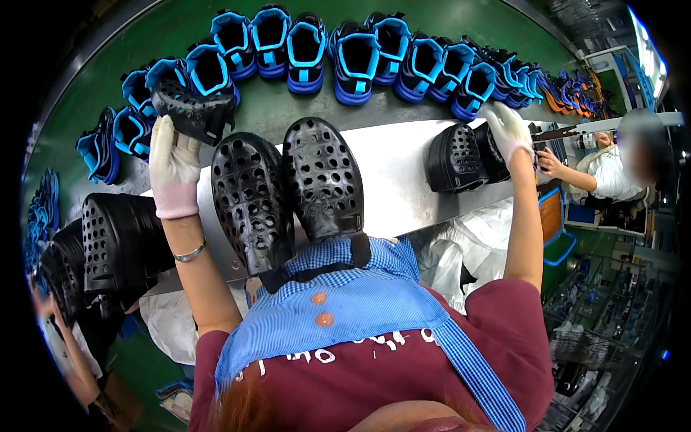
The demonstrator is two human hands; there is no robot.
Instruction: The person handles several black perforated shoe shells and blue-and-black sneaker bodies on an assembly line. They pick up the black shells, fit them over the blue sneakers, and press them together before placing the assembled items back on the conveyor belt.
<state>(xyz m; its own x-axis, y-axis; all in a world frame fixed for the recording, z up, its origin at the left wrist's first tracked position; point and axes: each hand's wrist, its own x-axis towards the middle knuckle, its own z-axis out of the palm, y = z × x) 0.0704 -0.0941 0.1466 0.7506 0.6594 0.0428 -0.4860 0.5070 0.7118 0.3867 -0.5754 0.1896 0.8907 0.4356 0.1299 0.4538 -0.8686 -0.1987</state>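
My left hand (pixel 175 162), in a pale glove with a pink cuff, is closed on the edge of a black perforated shoe piece (pixel 193 108) raised near the blue-trimmed shoes. Two black shoe-shaped forms with hole-covered undersides, a left one (pixel 252 194) and a right one (pixel 322 173), stand in front of my apron. Reaching to the right, my gloved right hand (pixel 509 131) is at the top of a black shoe form (pixel 491 153); its fingers are partly hidden, so I cannot tell its grip. Another perforated form (pixel 458 158) sits just left of it.
Black shoes with blue trim (pixel 358 65) line the green surface (pixel 162 39) in an arc. A white bench top (pixel 396 165) runs across the front. More black perforated forms (pixel 108 241) are at the left. At the right, a co-worker's hand (pixel 553 164) is near my right hand.
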